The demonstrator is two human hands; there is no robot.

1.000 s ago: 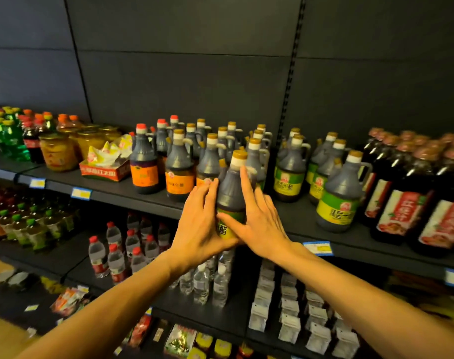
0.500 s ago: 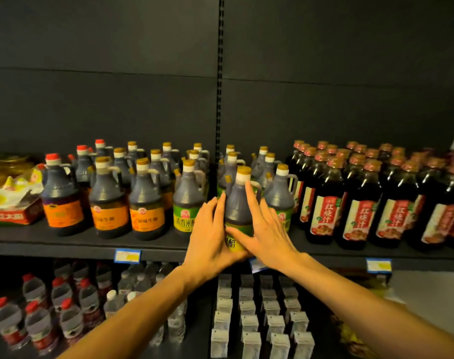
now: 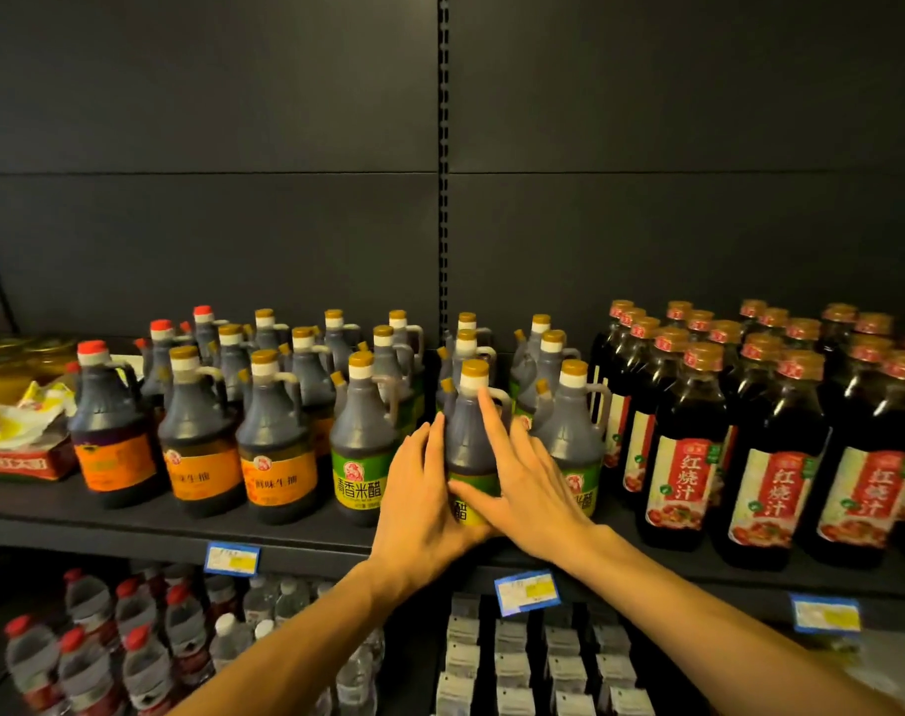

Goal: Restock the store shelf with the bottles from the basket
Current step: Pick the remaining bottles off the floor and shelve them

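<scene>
Head view, both hands at the front edge of the shelf [image 3: 285,534]. The green-label bottle [image 3: 468,431], dark liquid, gold cap, side handle, stands upright on the shelf between the two hands, in the front row. Left hand [image 3: 419,509]: palm against the bottle's left side, fingers straight and pointing up along the body, thumb low at the label. Right hand [image 3: 528,483]: laid across the bottle's front and right side, fingers straight and spread, index reaching up to the neck beside the handle, thumb across the lower label. Grip state: neither hand curls round the bottle; both are flat and pressing it from opposite sides. Whether the bottle's base rests fully on the shelf cannot be told, as the hands cover it. Just left stands another green-label bottle [image 3: 362,447]; just right, a third [image 3: 574,441], partly hidden behind the right hand. Further left, orange-label bottles [image 3: 277,447]; further right, tall dark bottles with red labels [image 3: 688,457]. Blue price tags [image 3: 527,591] hang on the shelf edge. Water bottles [image 3: 140,658] and small white cartons [image 3: 512,658] sit on the lower shelf.
</scene>
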